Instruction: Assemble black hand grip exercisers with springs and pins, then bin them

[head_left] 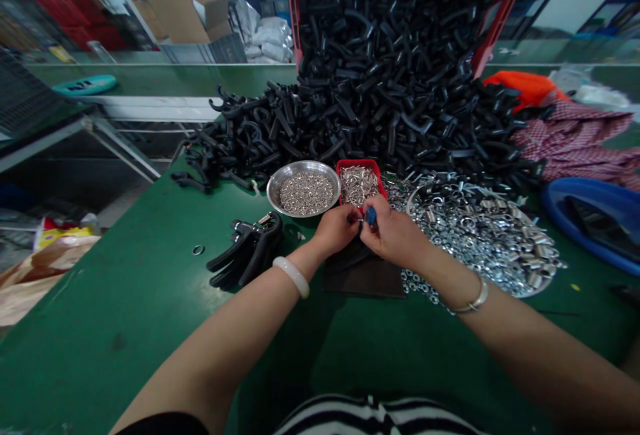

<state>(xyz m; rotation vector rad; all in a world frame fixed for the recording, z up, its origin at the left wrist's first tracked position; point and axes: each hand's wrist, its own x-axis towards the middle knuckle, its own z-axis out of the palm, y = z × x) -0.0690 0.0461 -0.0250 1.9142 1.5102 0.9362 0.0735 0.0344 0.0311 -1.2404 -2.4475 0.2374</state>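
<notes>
Striped cloth [325,413] lies nearest, between the forearms. Just beside the red tray [384,189], the right hand [395,235] has its grip closed on a blue piece [371,215]; the left hand [334,229] pinches something I cannot identify. Such small parts want steady, aligned fingertips above the dark mat [367,280]. Fingers hide the contact; both arms are cut off.

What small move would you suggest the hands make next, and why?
Perhaps ease the blue piece in the right hand toward the left hand, with the left steady: the fingertips nearly meet, and a small bright bit shows between them.
</notes>
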